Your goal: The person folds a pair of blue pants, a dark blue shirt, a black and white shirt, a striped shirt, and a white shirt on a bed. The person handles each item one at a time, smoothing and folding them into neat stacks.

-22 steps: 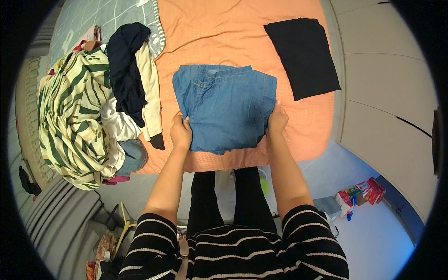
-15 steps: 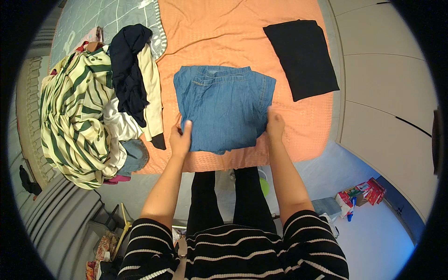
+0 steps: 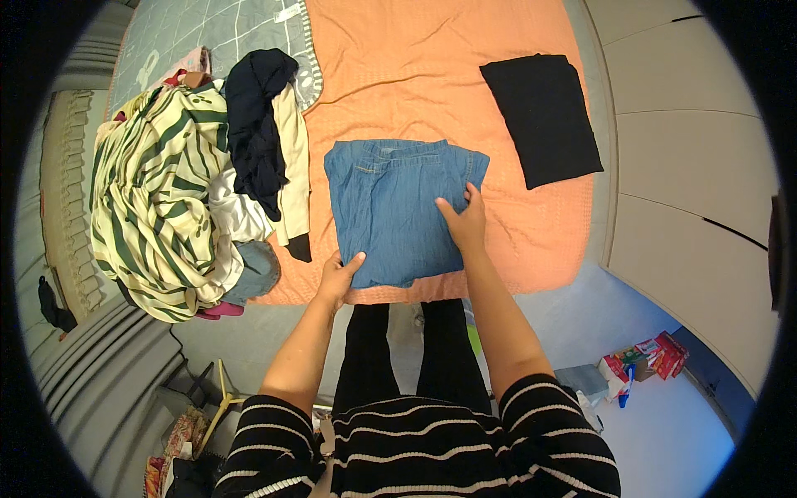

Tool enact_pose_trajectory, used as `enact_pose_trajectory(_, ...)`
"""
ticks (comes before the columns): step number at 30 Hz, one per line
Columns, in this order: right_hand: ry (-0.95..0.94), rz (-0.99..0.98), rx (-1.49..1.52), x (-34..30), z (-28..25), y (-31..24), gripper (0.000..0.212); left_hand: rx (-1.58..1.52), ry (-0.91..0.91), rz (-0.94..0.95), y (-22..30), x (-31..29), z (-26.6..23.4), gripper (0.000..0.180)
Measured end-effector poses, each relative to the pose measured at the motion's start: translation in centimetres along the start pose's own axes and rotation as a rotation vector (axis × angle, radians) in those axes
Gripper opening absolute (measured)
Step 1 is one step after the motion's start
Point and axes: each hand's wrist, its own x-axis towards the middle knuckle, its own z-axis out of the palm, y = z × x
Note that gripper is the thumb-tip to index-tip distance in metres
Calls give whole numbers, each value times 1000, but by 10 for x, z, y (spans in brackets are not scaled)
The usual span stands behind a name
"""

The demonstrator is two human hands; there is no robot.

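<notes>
A blue denim garment with a waistband and light stitching along its far edge lies folded on an orange blanket. My left hand grips its near left corner, thumb on top; the other fingers are partly hidden at the cloth's edge. My right hand rests at its right side, thumb and fingers spread apart on the fabric near a flap that juts out to the right. Farther right lies a folded black garment, flat and apart from both hands.
On the left is a heap with a green-and-cream striped cloth, a navy garment and a cream garment. The orange blanket covers the bed up to its near edge. Pale cabinets stand at the right.
My right hand has moved inward from the garment's right edge onto its top, fingers spreading. My left hand has slid down to the near left corner. The garment's right side looks narrower.
</notes>
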Motion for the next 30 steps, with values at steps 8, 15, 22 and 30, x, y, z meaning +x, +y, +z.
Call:
enact_pose_trajectory(8,-596,76,139,10,-40,-45,50,-534,-101,-326,-13,4,-7,71)
enact_pose_trajectory(15,182,518,1345,18,-166,31,49,-589,-245,-247,-11,16,2,72)
enact_pose_trajectory(22,163,631,1202,44,-182,90,58,-34,-153,-120,38,22,20,66)
enact_pose_trajectory(30,-13,418,1233,191,-215,-52,45,658,-141,565,250,-57,-25,29)
